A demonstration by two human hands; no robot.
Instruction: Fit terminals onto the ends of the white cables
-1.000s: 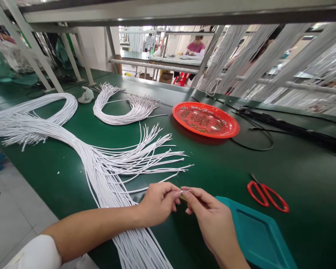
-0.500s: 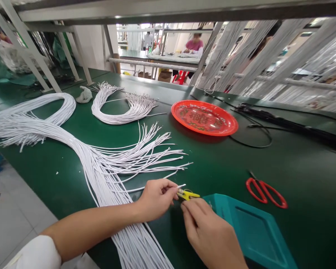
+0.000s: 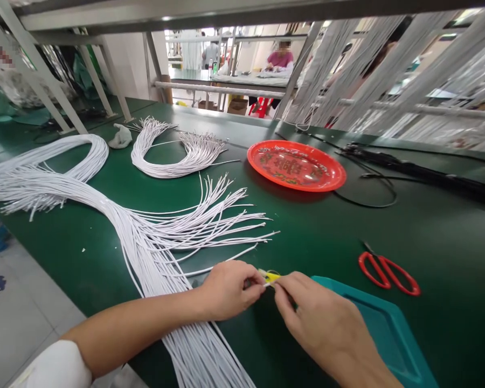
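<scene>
My left hand point(image 3: 231, 291) is closed in a pinch on a white cord point(image 3: 268, 284) near its end. Thumb and fingers of my right hand point(image 3: 321, 315) are pressed together at the tip of that cord, just to the right. Behind the fingertips shows a small yellow tool point(image 3: 272, 276), mostly hidden, so its kind and what supports it are unclear. A thick bundle of white cords point(image 3: 145, 253) runs under my left forearm, its loose ends fanned out beyond my left hand. Beside my right hand sits a teal plastic tray point(image 3: 392, 323), partly covered by it.
Red-handled scissors point(image 3: 388, 269) lie on the green table point(image 3: 319, 231) at the right. Farther back are a red oval tray point(image 3: 297, 167), a curved bundle of white cords point(image 3: 165, 167) and black cords point(image 3: 428, 175). A metal frame point(image 3: 210, 16) spans overhead. A person point(image 3: 281, 59) sits across the room.
My right hand has shifted slightly right and its fingers now meet at the cord's tip. The yellow tool is more covered by my fingers. The cord end has lowered slightly.
</scene>
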